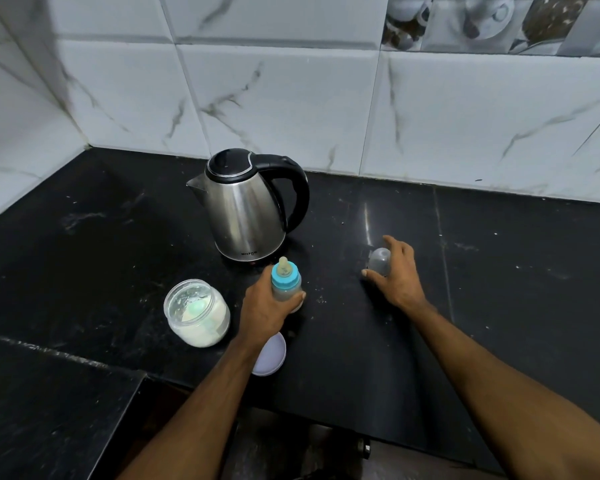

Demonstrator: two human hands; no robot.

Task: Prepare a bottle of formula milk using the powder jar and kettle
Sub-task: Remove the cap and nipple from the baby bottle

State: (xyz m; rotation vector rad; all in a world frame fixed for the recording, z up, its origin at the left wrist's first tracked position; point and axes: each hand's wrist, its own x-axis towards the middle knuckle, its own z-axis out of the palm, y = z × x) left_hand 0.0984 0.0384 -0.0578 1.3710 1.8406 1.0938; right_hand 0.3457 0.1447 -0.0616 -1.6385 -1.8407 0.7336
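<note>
From the head view, the left hand [267, 311] gripped the one baby bottle [286, 284] round its body, upright on the counter [465, 323], teat on. The bottle looked light, smooth plastic, best held at the waist. The right hand [397, 271] cupped the single clear cap [380, 260]. One steel kettle [246, 206] stood beyond the left hand, probably heavy; one open powder jar [198, 311] sat just left of it, and one lid [271, 355] lay under its wrist.
</note>
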